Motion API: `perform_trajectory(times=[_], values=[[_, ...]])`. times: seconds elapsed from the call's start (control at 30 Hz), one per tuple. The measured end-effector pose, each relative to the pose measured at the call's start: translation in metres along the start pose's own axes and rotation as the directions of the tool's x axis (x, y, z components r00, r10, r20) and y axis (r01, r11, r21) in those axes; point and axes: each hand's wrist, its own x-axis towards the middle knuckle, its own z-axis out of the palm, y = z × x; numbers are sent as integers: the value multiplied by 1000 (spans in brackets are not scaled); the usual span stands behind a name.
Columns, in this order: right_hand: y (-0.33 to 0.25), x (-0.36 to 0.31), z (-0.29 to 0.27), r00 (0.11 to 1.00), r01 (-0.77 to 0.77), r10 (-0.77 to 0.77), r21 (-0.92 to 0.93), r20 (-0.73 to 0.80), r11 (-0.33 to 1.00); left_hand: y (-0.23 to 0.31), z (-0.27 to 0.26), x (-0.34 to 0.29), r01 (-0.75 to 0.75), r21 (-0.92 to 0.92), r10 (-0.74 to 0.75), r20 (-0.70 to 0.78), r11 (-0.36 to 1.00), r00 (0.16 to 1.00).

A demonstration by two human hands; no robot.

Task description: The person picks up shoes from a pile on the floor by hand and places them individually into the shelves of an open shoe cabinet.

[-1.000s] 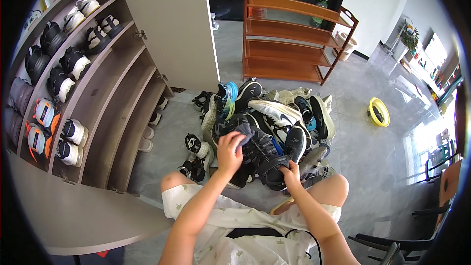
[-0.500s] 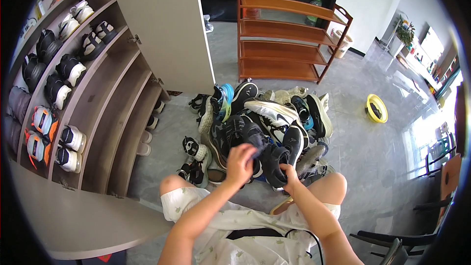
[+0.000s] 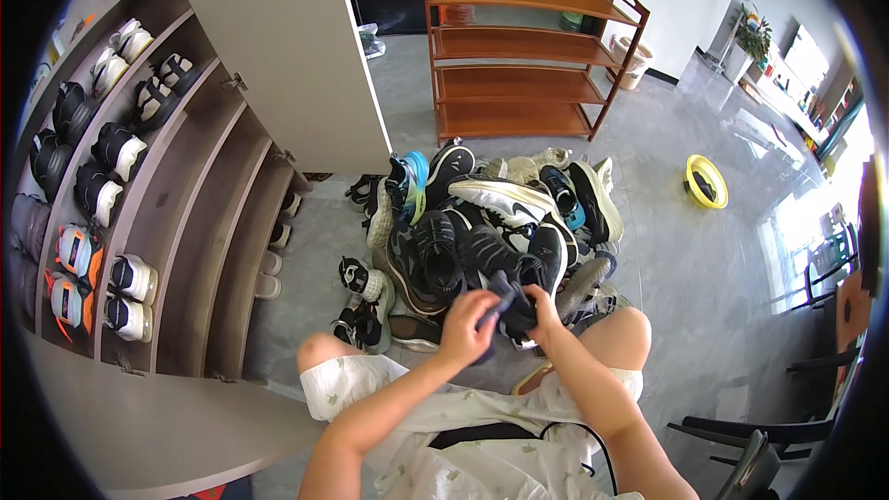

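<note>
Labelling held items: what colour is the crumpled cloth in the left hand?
The crumpled cloth is dark bluish grey; best seen in head view.

Left hand [image 3: 468, 329] covers part of a dark item [image 3: 501, 294]; blurred, kind can't be told. Right hand [image 3: 544, 315] hides part of the dark shoe [image 3: 521, 307]. Shoe pile [image 3: 505, 201]: lower ones buried, count unclear. Shoes [image 3: 268, 286] at the cabinet's [image 3: 182, 292] bottom edge: only ends show. Dark thing [image 3: 705, 187] in yellow basin [image 3: 719, 175]: too small. Black chair [image 3: 773, 431], floor's [image 3: 681, 264] lower right corner: cut off.
</note>
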Motion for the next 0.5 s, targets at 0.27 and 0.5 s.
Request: perform_trajectory(times=[0.27, 0.5], values=[[-7, 19, -15, 968, 131, -137, 39, 212, 991, -1, 0, 4, 16, -38, -16, -4, 999, 1000], [-15, -1, -3, 880, 2, -117, 242, 460, 970, -10, -1, -1, 57, -124, -56, 10, 991, 998]])
